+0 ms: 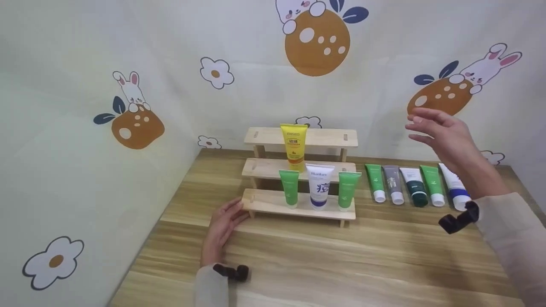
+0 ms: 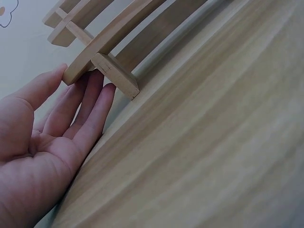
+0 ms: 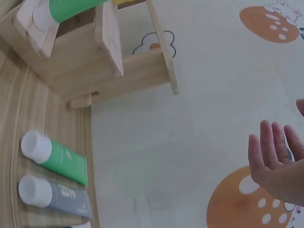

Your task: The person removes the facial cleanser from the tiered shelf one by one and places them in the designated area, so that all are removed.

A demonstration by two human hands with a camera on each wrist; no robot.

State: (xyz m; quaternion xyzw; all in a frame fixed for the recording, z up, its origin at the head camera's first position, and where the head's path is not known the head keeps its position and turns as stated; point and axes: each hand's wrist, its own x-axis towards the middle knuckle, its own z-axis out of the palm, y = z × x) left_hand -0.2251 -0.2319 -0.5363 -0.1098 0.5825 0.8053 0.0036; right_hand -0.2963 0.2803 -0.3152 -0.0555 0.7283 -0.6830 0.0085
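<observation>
My left hand (image 1: 224, 224) holds the left end of the lowest step of a three-tier wooden display stand (image 1: 264, 204). In the left wrist view, the thumb lies against the board's edge (image 2: 78, 71) and the other fingers reach beneath it. A yellow tube (image 1: 295, 147) stands on the middle step. On the lowest step, a white tube (image 1: 319, 185) with a blue cap stands between a green tube (image 1: 290, 189) and another green tube (image 1: 348, 189). Raised above the table's right side, my right hand (image 1: 445, 132) has loosely bent fingers and holds nothing.
Right of the stand, several tubes lie in a row on the wooden table (image 1: 298, 264): a green tube (image 1: 375, 182), a grey tube (image 1: 393, 184), a white-and-dark-green tube (image 1: 413, 186), another green tube (image 1: 432, 185) and a white-and-blue tube (image 1: 454, 187). A printed curtain (image 1: 256, 98) hangs behind.
</observation>
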